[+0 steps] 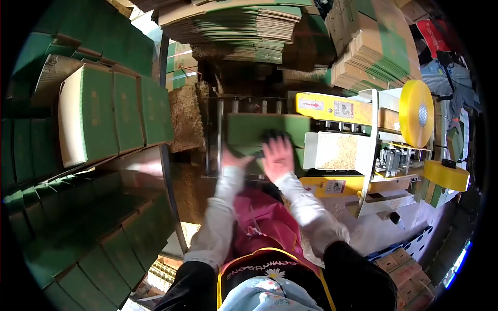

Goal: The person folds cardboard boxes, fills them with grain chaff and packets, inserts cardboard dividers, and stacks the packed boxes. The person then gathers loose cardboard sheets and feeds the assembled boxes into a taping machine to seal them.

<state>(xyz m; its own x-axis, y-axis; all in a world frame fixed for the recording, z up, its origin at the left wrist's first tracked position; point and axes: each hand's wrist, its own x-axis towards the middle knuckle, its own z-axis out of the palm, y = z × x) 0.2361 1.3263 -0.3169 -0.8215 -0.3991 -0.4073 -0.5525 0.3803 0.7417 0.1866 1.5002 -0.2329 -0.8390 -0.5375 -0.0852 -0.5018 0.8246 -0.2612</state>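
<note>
A green cardboard box (259, 127) lies in front of me on a roller conveyor, at the mouth of a carton taping machine (332, 106). My right hand (278, 154) rests flat on top of the box with its fingers stretched out, a dark shadow just beyond the fingertips. At the box's near left corner is my left hand (236, 158), smeared by motion, so its fingers cannot be read. The machine's white plate (309, 150) sits right of my right hand.
Green boxes (98, 114) stand on a rack to the left. Flattened cartons (244, 31) are stacked at the back, with more (378, 52) at the back right. Yellow tape rolls (415, 114) sit on the machine. Another person (456, 78) is at the far right.
</note>
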